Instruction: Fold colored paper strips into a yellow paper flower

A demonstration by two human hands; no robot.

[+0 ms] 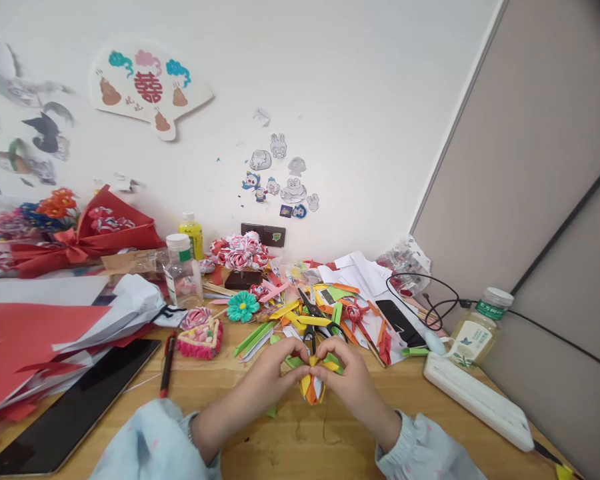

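Note:
Between my two hands is a small folded-paper piece point(312, 389) in yellow, orange, white and green, held over the front of the wooden table. My left hand point(280, 367) pinches its left side with thumb and forefinger. On the other side my right hand point(345, 370) pinches it the same way, and the fingertips of both hands nearly meet at its top. Just beyond the hands lie black scissors point(311, 308) among yellow, green and orange folded paper strips point(290, 310). A thin thread seems to hang below the piece.
On the left lie a black tablet point(75, 407), a red-black pen point(168, 363) and red paper sheets point(35, 347). A heart-shaped box point(200, 340) and a teal flower point(243, 307) sit mid-left. To the right are a phone point(400, 321), a white power strip point(480, 403) and a jar point(480, 327).

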